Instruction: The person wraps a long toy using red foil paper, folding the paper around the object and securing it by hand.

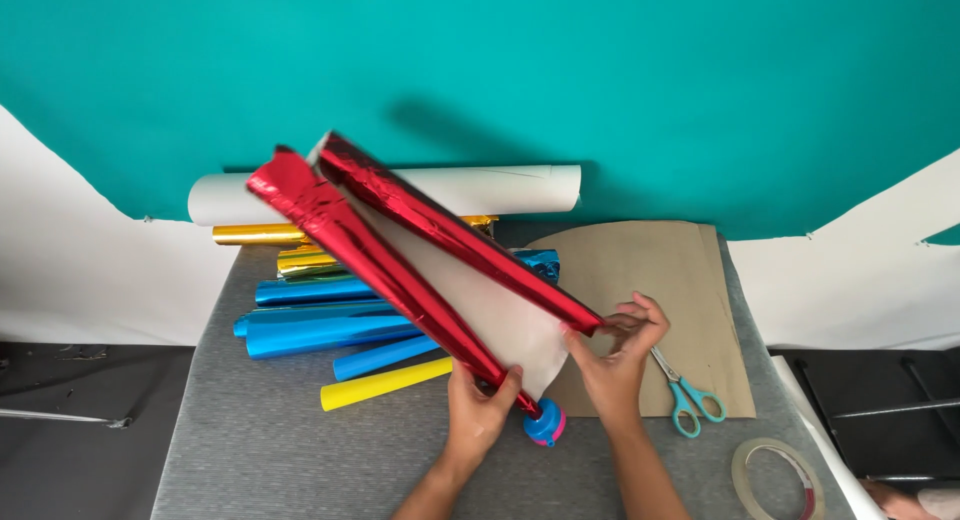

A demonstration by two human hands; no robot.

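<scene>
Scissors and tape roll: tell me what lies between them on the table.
Nothing lies there. In the head view, only bare grey table shows between the teal-handled scissors on the brown paper sheet and the clear tape roll nearer the table's edge.

No packages, labels, signs or screens — none.

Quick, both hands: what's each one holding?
Left hand: closed on the red foil sheet, lower rolled edge.
Right hand: pinching its upper rolled edge.

One head camera – looks down, near, across the grey table [260,450] to the teal wall [600,70]
</scene>
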